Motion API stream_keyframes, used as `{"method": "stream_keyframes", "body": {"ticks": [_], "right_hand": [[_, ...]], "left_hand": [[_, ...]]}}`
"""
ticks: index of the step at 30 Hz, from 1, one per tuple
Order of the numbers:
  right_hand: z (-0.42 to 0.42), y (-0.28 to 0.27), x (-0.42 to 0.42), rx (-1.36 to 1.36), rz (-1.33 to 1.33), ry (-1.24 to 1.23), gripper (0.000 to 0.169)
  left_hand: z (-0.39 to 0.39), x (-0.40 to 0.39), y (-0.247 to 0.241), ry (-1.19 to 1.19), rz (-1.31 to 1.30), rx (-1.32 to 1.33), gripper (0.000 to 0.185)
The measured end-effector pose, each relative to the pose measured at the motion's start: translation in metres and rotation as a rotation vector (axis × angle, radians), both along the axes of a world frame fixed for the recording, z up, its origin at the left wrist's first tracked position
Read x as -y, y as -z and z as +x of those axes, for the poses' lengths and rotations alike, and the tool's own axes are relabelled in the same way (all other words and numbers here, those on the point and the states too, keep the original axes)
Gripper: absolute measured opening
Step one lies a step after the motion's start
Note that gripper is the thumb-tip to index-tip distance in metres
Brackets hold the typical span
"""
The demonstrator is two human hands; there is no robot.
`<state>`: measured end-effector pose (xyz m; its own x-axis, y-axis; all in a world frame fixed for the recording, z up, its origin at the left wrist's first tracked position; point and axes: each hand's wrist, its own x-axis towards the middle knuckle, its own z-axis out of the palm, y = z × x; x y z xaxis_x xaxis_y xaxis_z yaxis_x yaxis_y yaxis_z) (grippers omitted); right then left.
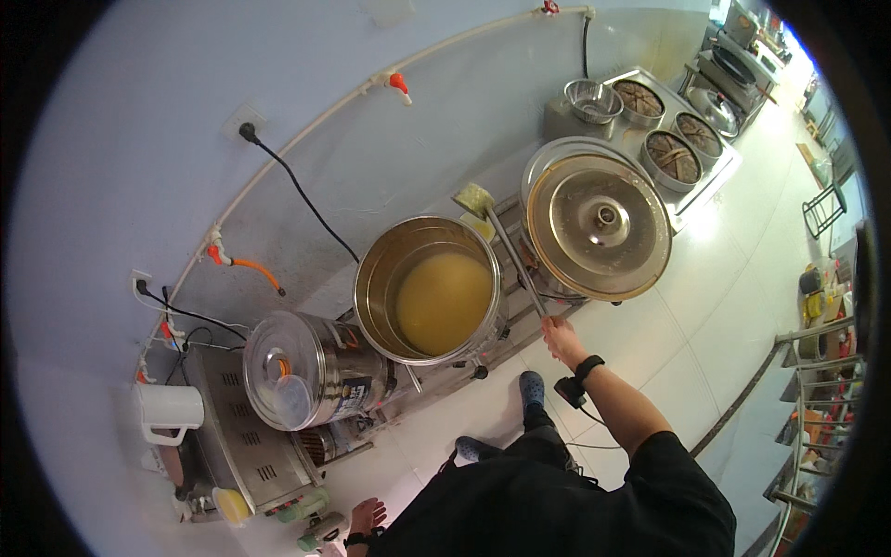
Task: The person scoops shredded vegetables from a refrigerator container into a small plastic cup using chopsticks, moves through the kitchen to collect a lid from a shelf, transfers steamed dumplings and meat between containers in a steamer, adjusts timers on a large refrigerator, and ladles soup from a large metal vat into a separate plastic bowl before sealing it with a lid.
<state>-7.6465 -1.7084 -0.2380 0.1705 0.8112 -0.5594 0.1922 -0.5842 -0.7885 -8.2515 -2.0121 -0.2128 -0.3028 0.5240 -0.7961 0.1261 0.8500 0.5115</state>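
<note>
My right hand (pixel 560 341) grips the end of a long-handled metal ladle (pixel 511 240). The ladle's scoop reaches toward the wall, beyond the rim of an uncovered steel pot (pixel 369 306). Cloudy yellowish liquid (pixel 445 303) fills part of that pot. Partly behind the ladle is a small yellowish container (pixel 479 227). To the right, a round steel lid (pixel 598 226) tops another large pot. My left hand (pixel 367 515) hangs low, holding nothing, its fingers slightly apart. Nearest to it is a metallic bottle or flask (pixel 324 531).
A steel barrel (pixel 348 376) with a clear lid stands left of the uncovered pot. Several round tins (pixel 672 159) and a steel colander-like bowl (pixel 593 102) sit on a steel counter. Metal railings (pixel 821 362) run along the right. Black cords (pixel 306 195) hang from wall sockets.
</note>
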Motion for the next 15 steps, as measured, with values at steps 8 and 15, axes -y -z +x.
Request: {"method": "stream_keyframes", "body": {"ticks": [8, 15], "right_hand": [[-0.005, 0.101, -0.04, 0.646, 0.284, -0.349, 0.021], [-0.008, 0.183, -0.058, 0.53, 0.058, -0.181, 0.03]], "left_hand": [[-0.009, 0.055, -0.044, -0.287, 0.01, 0.19, 0.045], [0.025, 0.06, -0.068, -0.285, -0.11, 0.122, 0.047]]}}
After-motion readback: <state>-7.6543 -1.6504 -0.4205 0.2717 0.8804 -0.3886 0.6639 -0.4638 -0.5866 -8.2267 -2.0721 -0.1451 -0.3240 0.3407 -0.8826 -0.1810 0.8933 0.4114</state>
